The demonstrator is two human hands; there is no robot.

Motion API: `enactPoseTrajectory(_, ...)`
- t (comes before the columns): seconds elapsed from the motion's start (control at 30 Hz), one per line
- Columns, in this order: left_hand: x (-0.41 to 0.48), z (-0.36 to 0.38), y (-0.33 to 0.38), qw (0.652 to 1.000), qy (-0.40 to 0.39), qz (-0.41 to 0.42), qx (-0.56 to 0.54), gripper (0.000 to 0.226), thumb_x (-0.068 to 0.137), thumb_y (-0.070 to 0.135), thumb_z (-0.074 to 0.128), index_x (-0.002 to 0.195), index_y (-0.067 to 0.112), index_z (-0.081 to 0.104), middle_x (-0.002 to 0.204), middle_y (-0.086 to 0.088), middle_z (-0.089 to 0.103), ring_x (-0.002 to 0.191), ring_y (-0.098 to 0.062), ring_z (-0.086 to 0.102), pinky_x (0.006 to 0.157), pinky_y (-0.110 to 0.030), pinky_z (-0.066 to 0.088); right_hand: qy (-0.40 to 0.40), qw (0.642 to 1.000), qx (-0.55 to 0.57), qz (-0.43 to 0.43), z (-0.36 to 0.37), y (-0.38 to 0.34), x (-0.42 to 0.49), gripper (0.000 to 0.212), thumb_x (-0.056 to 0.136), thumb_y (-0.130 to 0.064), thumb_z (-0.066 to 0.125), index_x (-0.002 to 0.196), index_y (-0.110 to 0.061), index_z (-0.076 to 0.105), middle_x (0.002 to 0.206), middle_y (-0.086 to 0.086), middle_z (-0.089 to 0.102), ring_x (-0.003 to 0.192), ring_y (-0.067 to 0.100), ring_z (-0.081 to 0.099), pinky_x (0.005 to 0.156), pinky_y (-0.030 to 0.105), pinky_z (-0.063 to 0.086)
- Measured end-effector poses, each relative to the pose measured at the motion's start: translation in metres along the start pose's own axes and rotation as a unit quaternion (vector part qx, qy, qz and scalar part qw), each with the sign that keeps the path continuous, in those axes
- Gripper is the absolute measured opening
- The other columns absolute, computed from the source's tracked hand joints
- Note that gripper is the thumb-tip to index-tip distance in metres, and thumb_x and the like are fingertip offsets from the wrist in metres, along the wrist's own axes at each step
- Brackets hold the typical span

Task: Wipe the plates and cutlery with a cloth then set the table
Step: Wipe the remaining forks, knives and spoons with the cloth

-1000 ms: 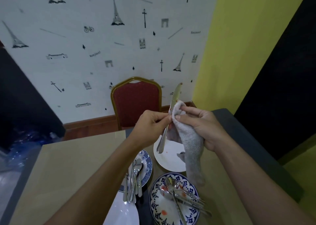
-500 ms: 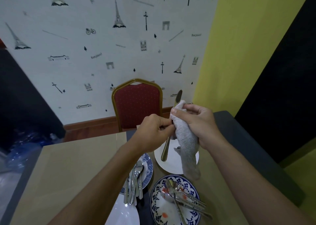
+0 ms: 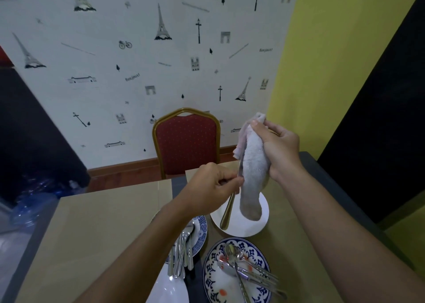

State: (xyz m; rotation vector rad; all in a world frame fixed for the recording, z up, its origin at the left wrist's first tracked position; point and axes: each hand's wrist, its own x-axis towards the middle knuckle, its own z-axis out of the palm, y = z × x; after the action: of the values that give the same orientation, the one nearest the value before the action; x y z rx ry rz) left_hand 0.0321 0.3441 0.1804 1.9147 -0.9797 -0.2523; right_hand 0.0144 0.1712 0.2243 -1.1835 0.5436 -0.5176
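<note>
My left hand (image 3: 215, 185) pinches a table knife (image 3: 227, 213) at its middle, handle pointing down over a plain white plate (image 3: 257, 224). My right hand (image 3: 274, 148) grips a pale grey cloth (image 3: 253, 176) wrapped around the knife's blade, which is hidden inside it. A blue-patterned plate (image 3: 211, 270) near me carries dirty spoons and forks (image 3: 243, 268) and food specks. To its left, a second blue-patterned plate (image 3: 202, 231) holds several pieces of cutlery (image 3: 181, 252). Another white plate (image 3: 167, 291) lies at the bottom edge.
The tan table (image 3: 96, 224) stretches to the left. A red chair with a gold frame (image 3: 186, 141) stands at the far side against the patterned wall. A dark bench edge (image 3: 340, 194) runs along the right. Plastic bottles (image 3: 34, 199) lie on the floor at left.
My right hand has slid the cloth up the blade and now covers the tip. The knife has dropped a little lower over the white plate.
</note>
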Motion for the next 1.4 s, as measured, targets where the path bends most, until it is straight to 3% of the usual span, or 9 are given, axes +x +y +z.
enactPoseTrajectory(0.1,-0.001,0.004,0.0,0.996,0.042,-0.015,-0.079,0.03,0.102,0.017,0.058,0.078,0.007,0.074,0.057,-0.007,0.058,0.05,-0.013,0.04,0.052,-0.027,0.035,-0.022,0.999,-0.04,0.005,-0.003,-0.001,0.003,0.024,0.092,-0.033,0.081,0.106,-0.013,0.079,0.087,0.011,0.081,0.08,0.03,0.079,0.078,0.047,0.066)
enactPoseTrajectory(0.2,0.005,0.004,0.001,0.986,0.1,-0.028,-0.128,0.032,0.102,0.015,0.057,0.079,0.0,0.073,0.061,-0.015,0.061,0.053,-0.014,0.047,0.055,-0.029,0.04,-0.142,0.982,-0.099,0.071,-0.005,0.002,-0.006,0.03,0.095,-0.039,0.075,0.105,-0.011,0.079,0.092,0.018,0.079,0.075,0.029,0.075,0.068,0.038,0.065)
enactPoseTrajectory(0.3,0.008,0.003,0.004,0.986,0.097,-0.032,-0.131,0.035,0.102,0.012,0.056,0.079,-0.009,0.069,0.06,-0.014,0.06,0.056,-0.014,0.049,0.058,-0.032,0.043,-0.234,0.961,-0.101,0.108,-0.008,0.003,-0.012,0.029,0.094,-0.033,0.076,0.107,-0.008,0.077,0.089,0.025,0.074,0.069,0.033,0.072,0.07,0.048,0.064)
enactPoseTrajectory(0.47,0.008,-0.003,0.005,0.991,0.062,-0.073,-0.092,0.03,0.1,0.017,0.061,0.078,0.003,0.077,0.064,-0.011,0.07,0.054,-0.014,0.059,0.059,-0.029,0.053,-0.207,0.969,-0.132,0.038,-0.01,0.006,-0.01,0.015,0.096,-0.027,0.076,0.099,-0.013,0.078,0.09,0.022,0.077,0.071,0.035,0.074,0.076,0.053,0.062)
enactPoseTrajectory(0.57,0.011,-0.014,0.011,0.982,0.136,-0.114,-0.061,0.03,0.092,0.025,0.063,0.067,0.012,0.076,0.063,-0.005,0.071,0.055,-0.015,0.062,0.058,-0.033,0.053,-0.208,0.964,-0.165,0.003,-0.009,0.009,-0.012,0.018,0.099,-0.029,0.072,0.1,-0.012,0.078,0.095,0.023,0.078,0.085,0.039,0.076,0.083,0.056,0.061)
enactPoseTrajectory(0.67,0.019,-0.031,0.02,0.957,0.266,-0.103,-0.054,0.029,0.09,0.038,0.066,0.074,0.016,0.075,0.069,-0.002,0.072,0.062,-0.015,0.064,0.063,-0.036,0.055,-0.231,0.949,-0.212,-0.024,-0.011,0.005,-0.016,0.016,0.102,-0.025,0.067,0.102,-0.013,0.077,0.091,0.01,0.08,0.083,0.025,0.076,0.08,0.043,0.061)
enactPoseTrajectory(0.8,0.037,-0.045,0.031,0.969,0.185,-0.129,-0.104,0.021,0.091,0.039,0.072,0.092,0.021,0.081,0.088,0.004,0.078,0.09,-0.013,0.073,0.084,-0.038,0.058,-0.285,0.927,-0.243,-0.03,-0.009,0.004,-0.024,0.014,0.103,-0.027,0.065,0.097,-0.02,0.076,0.084,-0.003,0.078,0.079,0.013,0.074,0.073,0.031,0.056)
enactPoseTrajectory(1.0,0.04,-0.05,0.039,0.951,0.198,-0.157,-0.176,0.016,0.087,0.019,0.077,0.08,0.005,0.078,0.082,-0.015,0.073,0.068,-0.013,0.059,0.058,-0.02,0.05,-0.318,0.918,-0.235,0.0,-0.014,-0.001,-0.026,0.015,0.099,-0.028,0.071,0.103,-0.014,0.076,0.099,0.011,0.079,0.089,0.023,0.075,0.086,0.042,0.058)
enactPoseTrajectory(1.4,0.053,-0.058,0.041,0.885,0.378,-0.166,-0.215,0.021,0.088,0.014,0.076,0.068,0.009,0.072,0.063,-0.002,0.07,0.056,-0.008,0.065,0.064,-0.03,0.06,-0.41,0.872,-0.258,0.07,-0.036,0.001,-0.042,0.024,0.102,-0.026,0.065,0.117,-0.01,0.073,0.104,0.01,0.077,0.093,0.021,0.074,0.081,0.033,0.059)
